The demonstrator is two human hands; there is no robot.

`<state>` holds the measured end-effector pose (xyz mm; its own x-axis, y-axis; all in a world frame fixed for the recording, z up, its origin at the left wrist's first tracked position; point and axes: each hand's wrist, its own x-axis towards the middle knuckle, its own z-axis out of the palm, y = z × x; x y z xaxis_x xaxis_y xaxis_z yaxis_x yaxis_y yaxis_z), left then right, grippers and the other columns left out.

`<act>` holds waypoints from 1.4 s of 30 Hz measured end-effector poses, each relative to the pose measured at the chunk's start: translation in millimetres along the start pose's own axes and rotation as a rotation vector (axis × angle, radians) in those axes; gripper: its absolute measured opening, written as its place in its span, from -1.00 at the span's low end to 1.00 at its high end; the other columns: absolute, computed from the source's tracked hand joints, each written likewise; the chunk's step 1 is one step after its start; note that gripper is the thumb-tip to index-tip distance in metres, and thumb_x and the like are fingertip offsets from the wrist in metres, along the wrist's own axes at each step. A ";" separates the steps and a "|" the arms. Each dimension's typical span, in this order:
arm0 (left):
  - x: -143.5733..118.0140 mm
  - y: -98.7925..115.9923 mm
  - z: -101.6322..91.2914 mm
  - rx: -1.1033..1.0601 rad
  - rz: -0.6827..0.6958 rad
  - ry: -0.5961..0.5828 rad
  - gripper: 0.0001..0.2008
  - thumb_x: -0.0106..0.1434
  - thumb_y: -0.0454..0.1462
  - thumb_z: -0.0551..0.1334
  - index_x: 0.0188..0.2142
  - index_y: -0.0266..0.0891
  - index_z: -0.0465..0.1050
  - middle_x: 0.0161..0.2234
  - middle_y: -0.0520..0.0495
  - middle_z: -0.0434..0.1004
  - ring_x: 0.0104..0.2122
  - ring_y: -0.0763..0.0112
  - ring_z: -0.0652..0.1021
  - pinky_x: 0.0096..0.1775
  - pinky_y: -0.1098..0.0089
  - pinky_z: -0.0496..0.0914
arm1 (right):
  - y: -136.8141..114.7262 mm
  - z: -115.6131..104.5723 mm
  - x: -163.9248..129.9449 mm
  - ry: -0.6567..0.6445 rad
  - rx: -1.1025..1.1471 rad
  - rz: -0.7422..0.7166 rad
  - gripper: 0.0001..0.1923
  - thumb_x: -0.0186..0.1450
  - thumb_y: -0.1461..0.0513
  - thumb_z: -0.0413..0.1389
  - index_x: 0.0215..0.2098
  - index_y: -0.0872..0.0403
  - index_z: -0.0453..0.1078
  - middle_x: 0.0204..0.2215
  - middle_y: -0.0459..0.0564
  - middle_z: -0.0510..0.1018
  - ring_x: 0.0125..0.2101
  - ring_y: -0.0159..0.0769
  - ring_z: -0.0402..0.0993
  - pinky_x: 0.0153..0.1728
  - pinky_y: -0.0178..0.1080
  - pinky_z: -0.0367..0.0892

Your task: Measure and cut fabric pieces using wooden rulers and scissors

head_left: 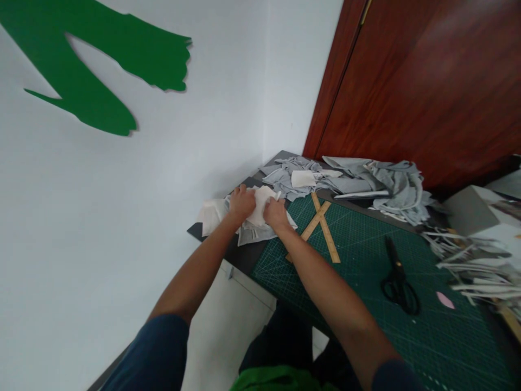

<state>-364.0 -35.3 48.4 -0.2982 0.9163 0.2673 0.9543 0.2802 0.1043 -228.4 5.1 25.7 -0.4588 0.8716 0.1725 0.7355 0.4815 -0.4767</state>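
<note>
- Nearest, our scissors [399, 282] lay shut on the green cutting mat [366, 255], within reach.
- Farther, our left hand [241, 203] and right hand [275, 213], fingers curled closed, gripped the white fabric pieces [260, 209] at the table's far corner, steadying them.
- Beyond, grey fabric scraps [366, 179] sat heaped aside.

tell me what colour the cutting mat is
Dark green with a pale grid, in the head view: cutting mat.

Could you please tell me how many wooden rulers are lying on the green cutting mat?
2. One wooden ruler runs toward the mat's middle; the other wooden ruler crosses it in an X, beside the right hand. Others may lie hidden under the fabric pile.
</note>
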 end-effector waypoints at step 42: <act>-28.5 232.4 53.6 -0.140 0.579 -0.103 -0.68 0.35 -0.18 0.21 0.04 -0.14 0.58 0.14 -0.19 0.54 0.19 0.07 0.43 0.16 0.12 0.34 | 180.5 -95.4 -121.2 0.217 -0.115 0.344 -0.56 0.39 0.17 0.03 0.15 0.15 0.48 0.32 0.25 0.35 0.31 0.14 0.11 0.25 0.08 0.10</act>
<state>-132.6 19.0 13.6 0.2794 0.9336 0.2244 0.9469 -0.3066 0.0964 7.5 -4.9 0.9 -0.0703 0.9764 0.2040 0.8838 0.1558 -0.4412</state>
